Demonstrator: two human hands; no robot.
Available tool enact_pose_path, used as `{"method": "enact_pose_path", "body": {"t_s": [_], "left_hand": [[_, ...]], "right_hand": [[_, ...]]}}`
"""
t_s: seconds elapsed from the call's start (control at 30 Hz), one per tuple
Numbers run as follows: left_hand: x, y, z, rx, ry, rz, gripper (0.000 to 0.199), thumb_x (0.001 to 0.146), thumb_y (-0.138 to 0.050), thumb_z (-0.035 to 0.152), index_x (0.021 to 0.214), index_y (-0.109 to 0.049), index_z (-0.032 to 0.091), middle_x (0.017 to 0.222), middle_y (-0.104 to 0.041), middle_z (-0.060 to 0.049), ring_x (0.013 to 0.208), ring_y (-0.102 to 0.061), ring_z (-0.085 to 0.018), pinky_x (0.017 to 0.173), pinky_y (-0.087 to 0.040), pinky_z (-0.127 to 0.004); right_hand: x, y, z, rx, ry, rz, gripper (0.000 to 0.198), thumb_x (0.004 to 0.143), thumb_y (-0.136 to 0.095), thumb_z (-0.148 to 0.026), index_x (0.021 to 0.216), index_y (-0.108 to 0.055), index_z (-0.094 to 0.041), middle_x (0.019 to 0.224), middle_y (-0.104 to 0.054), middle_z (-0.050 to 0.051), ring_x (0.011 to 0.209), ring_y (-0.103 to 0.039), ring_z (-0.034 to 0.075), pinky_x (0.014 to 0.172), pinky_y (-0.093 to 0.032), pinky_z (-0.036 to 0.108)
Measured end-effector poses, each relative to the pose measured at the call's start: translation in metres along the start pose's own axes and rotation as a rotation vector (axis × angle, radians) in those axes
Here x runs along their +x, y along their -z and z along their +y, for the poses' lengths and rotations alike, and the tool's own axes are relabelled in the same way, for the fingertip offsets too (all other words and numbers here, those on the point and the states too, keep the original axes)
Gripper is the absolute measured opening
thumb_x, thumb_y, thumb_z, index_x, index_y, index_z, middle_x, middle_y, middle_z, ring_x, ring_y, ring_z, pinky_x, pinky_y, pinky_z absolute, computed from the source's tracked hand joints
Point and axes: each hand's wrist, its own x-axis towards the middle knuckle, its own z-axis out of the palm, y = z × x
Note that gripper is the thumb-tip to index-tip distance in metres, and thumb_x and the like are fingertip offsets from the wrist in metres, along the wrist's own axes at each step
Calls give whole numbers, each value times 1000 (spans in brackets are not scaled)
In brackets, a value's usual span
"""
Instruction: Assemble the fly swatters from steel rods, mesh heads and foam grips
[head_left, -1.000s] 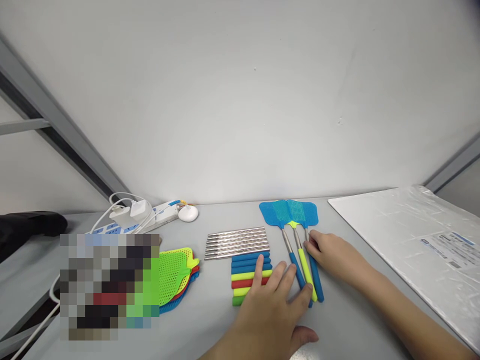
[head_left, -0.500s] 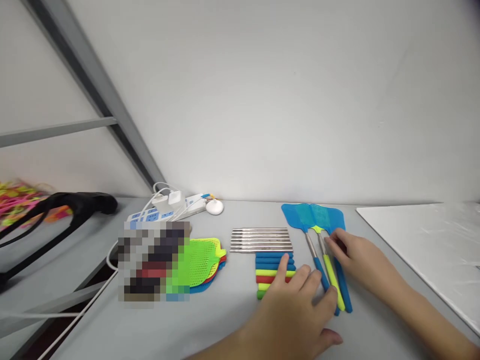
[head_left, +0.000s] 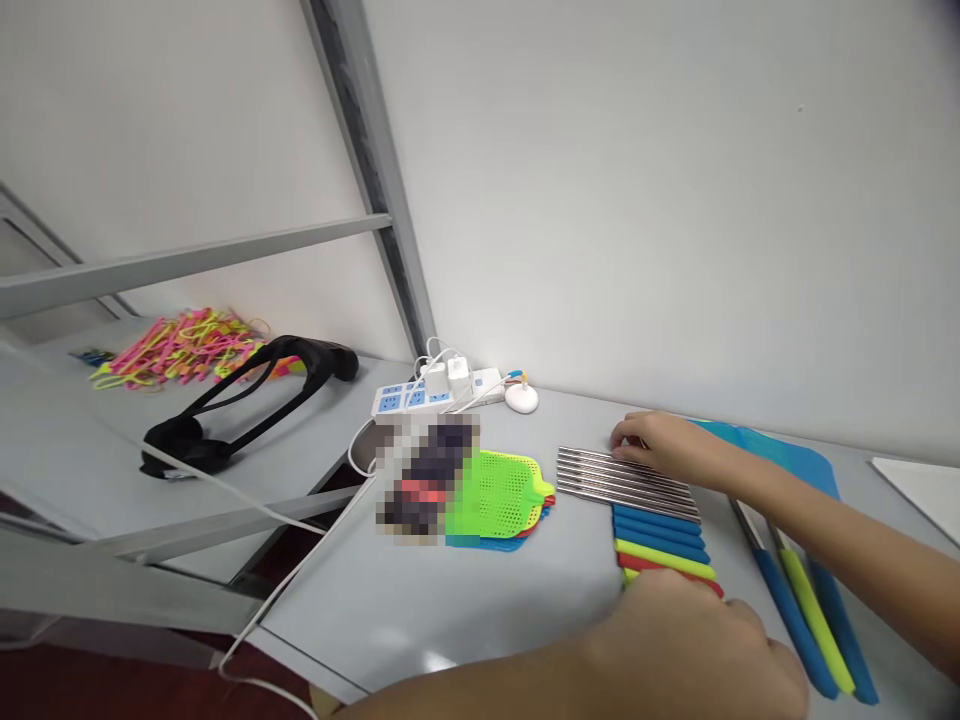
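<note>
Slim silver metal rods (head_left: 619, 482) lie side by side on the grey tabletop (head_left: 420, 615), packed in a flat row, which probably keeps them from rolling and lets one be taken singly. The right hand (head_left: 664, 440) touches down at the row's far edge, fingers curled and narrowed as if for a fine pinch; whether a rod is gripped, I cannot tell. Just nearer lie blue, yellow-green and red tubular handle sleeves (head_left: 656, 535), also in a row, seemingly sorted by kind. Over their near end bends the left hand (head_left: 705, 640), its fingers hidden beneath it, so its grip cannot be told. To the right, three long-handled swatters (head_left: 816, 615) lie together, apart from the loose parts. Left of the rods, green, yellow, red and blue perforated plastic swatter heads (head_left: 501, 495) are stacked, presumably to save space. Behind them sits a white power strip with blue sockets (head_left: 390, 403).
</note>
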Motion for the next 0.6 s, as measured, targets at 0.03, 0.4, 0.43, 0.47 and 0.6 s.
{"method": "enact_pose_path", "body": {"t_s": [0.03, 0.4, 0.43, 0.47, 0.6], "left_hand": [[1, 0, 1, -4, -2, 0, 11, 75, -64, 15, 66, -57, 16, 65, -58, -4, 52, -53, -16, 38, -28, -27], [-2, 2, -3, -88, -35, -16, 11, 72, -65, 10, 67, -58, 17, 65, -58, -3, 53, -54, -17, 36, -25, -28], [-2, 5, -7, -100, -31, -50, 10, 73, -65, 10, 69, -59, 17, 66, -59, -2, 53, -54, -16, 37, -25, -28], [-1, 9, -13, -117, -16, -92, 10, 76, -64, 11, 69, -59, 17, 65, -60, -1, 54, -55, -16, 38, -25, -28], [2, 29, -41, -208, 152, -250, 27, 87, -61, 42, 72, -66, 20, 70, -64, 2, 58, -59, -14, 43, -26, -26]], "right_hand": [[3, -1, 0, 4, 16, -18, 19, 90, -54, -34, 90, -72, -26, 90, -70, 2, 76, -63, 17, 64, -41, 26], [2, 4, -7, -153, 78, 71, 11, 85, -55, -21, 88, -65, -17, 94, -64, 9, 83, -61, 21, 71, -41, 29], [-3, 10, -8, -167, 56, 108, 12, 86, -53, -20, 91, -64, -16, 97, -64, 10, 81, -61, 21, 72, -41, 29], [-10, 17, -9, -177, 29, 149, 14, 88, -51, -20, 95, -62, -16, 100, -63, 10, 78, -60, 20, 71, -41, 30], [-61, 46, -6, -158, -144, 368, 17, 93, -43, -27, 107, -50, -20, 97, -63, 7, 64, -57, 16, 61, -40, 28]]}}
